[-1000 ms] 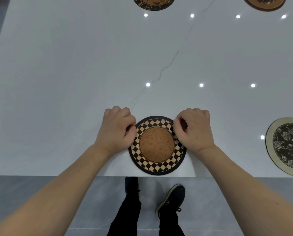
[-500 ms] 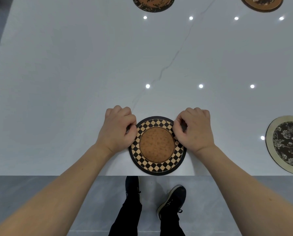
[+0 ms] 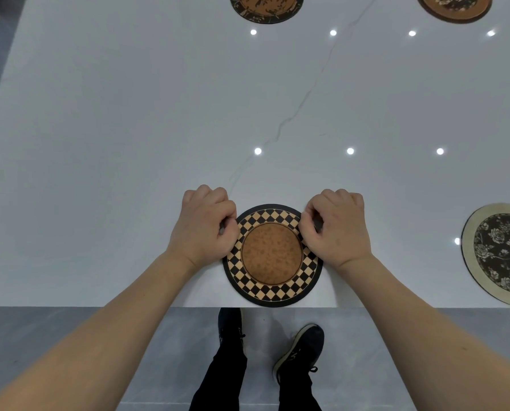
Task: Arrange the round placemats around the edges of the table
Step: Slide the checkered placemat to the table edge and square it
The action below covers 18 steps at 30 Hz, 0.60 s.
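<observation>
A round placemat (image 3: pixel 272 255) with a brown centre and a black-and-tan checkered rim lies flat at the near edge of the white table (image 3: pixel 129 143). My left hand (image 3: pixel 205 225) pinches its left rim with curled fingers. My right hand (image 3: pixel 335 225) pinches the right rim the same way. A cream-rimmed placemat with a dark floral centre (image 3: pixel 498 253) lies at the near right edge, partly cut off. Two brown placemats with dark rims sit at the far edge, one at the centre (image 3: pixel 267 8) and one at the right (image 3: pixel 453 8).
The table's near edge runs just below the checkered mat, with grey floor (image 3: pixel 70 336) beyond it. My two dark shoes (image 3: pixel 299 348) stand on the floor under the edge. Ceiling lights reflect as bright dots on the glossy tabletop.
Both hands stay on the checkered mat's rim in the same place. The view has shifted only slightly.
</observation>
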{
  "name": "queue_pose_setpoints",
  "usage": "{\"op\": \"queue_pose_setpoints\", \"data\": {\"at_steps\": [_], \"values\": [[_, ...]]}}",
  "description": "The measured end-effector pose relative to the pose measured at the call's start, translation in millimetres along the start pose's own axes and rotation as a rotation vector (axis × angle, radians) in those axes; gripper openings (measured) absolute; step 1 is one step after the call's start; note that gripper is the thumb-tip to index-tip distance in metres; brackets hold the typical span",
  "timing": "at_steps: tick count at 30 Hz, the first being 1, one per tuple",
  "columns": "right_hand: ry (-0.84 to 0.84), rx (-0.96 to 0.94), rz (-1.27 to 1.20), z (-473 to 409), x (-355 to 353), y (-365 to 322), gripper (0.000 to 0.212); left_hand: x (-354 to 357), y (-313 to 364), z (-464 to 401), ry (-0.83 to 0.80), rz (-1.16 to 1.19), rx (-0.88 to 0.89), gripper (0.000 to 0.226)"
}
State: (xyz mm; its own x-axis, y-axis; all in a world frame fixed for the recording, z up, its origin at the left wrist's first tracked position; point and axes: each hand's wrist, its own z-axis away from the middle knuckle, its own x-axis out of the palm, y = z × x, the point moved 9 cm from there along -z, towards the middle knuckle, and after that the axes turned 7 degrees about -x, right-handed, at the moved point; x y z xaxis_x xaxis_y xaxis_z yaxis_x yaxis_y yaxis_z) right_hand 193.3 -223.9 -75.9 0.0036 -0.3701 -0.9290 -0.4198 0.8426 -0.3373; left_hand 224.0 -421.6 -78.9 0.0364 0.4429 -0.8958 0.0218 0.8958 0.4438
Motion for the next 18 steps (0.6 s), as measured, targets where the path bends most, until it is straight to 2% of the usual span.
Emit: {"op": "queue_pose_setpoints", "data": {"at_steps": [18], "values": [[0.011, -0.016, 0.004, 0.5, -0.4, -0.7, 0.018, -1.6, 1.0, -0.1, -0.001, 0.003, 0.007, 0.02]]}}
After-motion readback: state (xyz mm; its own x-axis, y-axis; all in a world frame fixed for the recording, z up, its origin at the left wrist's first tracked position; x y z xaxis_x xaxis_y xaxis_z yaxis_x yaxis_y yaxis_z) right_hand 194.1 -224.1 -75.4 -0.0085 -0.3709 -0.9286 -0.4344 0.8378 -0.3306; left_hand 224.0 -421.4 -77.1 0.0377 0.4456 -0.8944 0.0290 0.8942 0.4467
